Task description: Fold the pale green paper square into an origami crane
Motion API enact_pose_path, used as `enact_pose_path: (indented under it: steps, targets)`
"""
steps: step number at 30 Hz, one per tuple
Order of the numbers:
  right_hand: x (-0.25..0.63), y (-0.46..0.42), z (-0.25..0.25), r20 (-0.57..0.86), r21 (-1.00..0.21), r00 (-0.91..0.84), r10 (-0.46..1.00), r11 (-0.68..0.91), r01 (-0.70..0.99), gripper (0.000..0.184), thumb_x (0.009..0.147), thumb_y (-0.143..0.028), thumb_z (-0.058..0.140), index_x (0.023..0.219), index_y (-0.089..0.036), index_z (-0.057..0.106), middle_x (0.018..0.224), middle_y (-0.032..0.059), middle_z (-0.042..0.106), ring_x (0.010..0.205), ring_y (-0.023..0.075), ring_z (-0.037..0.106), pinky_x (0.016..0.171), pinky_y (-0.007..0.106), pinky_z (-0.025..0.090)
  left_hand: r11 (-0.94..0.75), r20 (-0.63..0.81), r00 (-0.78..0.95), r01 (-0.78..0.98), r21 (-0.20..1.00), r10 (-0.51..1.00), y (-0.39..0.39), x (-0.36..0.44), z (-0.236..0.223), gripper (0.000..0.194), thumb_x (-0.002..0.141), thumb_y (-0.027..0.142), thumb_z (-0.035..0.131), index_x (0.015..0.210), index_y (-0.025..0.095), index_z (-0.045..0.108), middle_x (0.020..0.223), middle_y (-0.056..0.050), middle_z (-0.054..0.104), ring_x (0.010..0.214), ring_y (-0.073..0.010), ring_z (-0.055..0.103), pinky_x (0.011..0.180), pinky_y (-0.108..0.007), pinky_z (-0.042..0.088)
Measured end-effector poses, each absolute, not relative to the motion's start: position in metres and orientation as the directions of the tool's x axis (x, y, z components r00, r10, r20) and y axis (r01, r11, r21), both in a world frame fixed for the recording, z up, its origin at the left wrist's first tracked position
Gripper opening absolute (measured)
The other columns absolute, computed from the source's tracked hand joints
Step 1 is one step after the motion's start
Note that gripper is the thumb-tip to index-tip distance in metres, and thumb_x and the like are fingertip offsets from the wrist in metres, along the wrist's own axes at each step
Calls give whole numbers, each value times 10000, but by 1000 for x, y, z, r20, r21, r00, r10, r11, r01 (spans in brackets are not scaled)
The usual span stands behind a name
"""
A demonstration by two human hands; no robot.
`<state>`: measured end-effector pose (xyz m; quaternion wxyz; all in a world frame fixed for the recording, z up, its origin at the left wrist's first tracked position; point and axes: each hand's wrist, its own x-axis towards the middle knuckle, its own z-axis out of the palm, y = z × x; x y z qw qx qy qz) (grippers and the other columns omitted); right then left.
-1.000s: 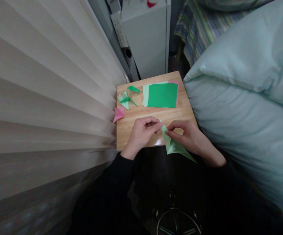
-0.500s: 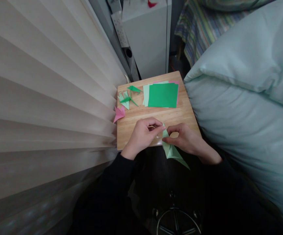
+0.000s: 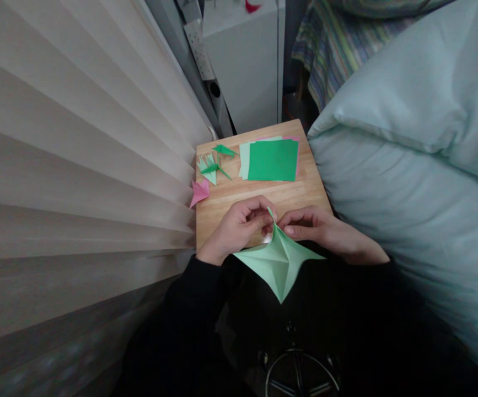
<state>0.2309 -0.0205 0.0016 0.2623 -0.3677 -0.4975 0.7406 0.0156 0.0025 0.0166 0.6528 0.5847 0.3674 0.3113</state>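
A light green origami paper [image 3: 280, 263] hangs over the near edge of the small wooden table, its creased flaps spread to the left, right and downward. My left hand [image 3: 241, 225] pinches it near its narrow upper tip. On the other side of that tip, my right hand [image 3: 319, 229] grips the paper's upper right edge between thumb and fingers. Beyond the hands lies a stack of paper with a dark green sheet [image 3: 273, 160] on top. Folded green paper cranes [image 3: 216, 167] and a pink folded crane [image 3: 199, 191] sit at the table's left side.
The wooden table [image 3: 222, 212] stands between a pleated curtain [image 3: 98, 165] on the left and pale bedding [image 3: 399, 165] on the right. Behind it is a white cabinet [image 3: 247, 71]. Below shows a round metal chair base [image 3: 299, 369].
The light green paper has been opened out from a narrow folded shape into a wide, four-pointed one. My right hand has shifted slightly to the right.
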Motion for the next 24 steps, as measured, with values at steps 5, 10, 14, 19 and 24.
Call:
enact_pose_path:
  steps: [5, 10, 14, 19, 24]
  targets:
    - [224, -23, 8, -432, -850, -468, 771, -522, -75, 418, 649, -515, 893, 723, -176, 659, 634, -35, 623, 527, 86, 487, 494, 232, 343, 165, -149, 510, 14, 986, 847, 4, 16, 14, 276, 844, 419, 775, 856, 175, 648, 688, 7, 618, 584, -107, 586, 565, -234, 478]
    - [225, -22, 10, -428, -859, -431, 794, -506, -78, 351, 683, -463, 872, 694, -174, 672, 616, -35, 615, 506, 79, 454, 483, 241, 316, 234, -194, 527, -10, 972, 827, 4, 14, 11, 383, 782, 458, 841, 984, 176, 680, 797, -5, 662, 560, -83, 580, 527, -219, 466]
    - [224, -22, 6, -437, -852, -413, 799, -514, -94, 346, 672, -461, 878, 700, -177, 682, 595, -41, 601, 498, 81, 451, 480, 240, 314, 263, -219, 489, -22, 965, 845, 3, 16, 5, 342, 780, 419, 854, 933, 171, 677, 627, 44, 598, 493, -76, 546, 491, -202, 433]
    - [221, -22, -2, -383, -894, -398, 834, -444, -68, 364, 699, -491, 861, 721, -166, 701, 634, -22, 637, 538, 90, 469, 511, 245, 320, 292, -253, 424, -28, 956, 870, 0, 23, 4, 381, 691, 401, 915, 855, 161, 668, 647, 30, 641, 535, -90, 588, 534, -207, 460]
    - [219, -24, -10, -310, -937, -381, 871, -348, -33, 377, 742, -524, 824, 746, -161, 720, 698, 1, 669, 597, 109, 510, 548, 256, 343, 285, -291, 392, 76, 956, 873, -1, 23, 3, 343, 686, 388, 908, 770, 154, 672, 681, -5, 692, 589, -109, 618, 568, -221, 461]
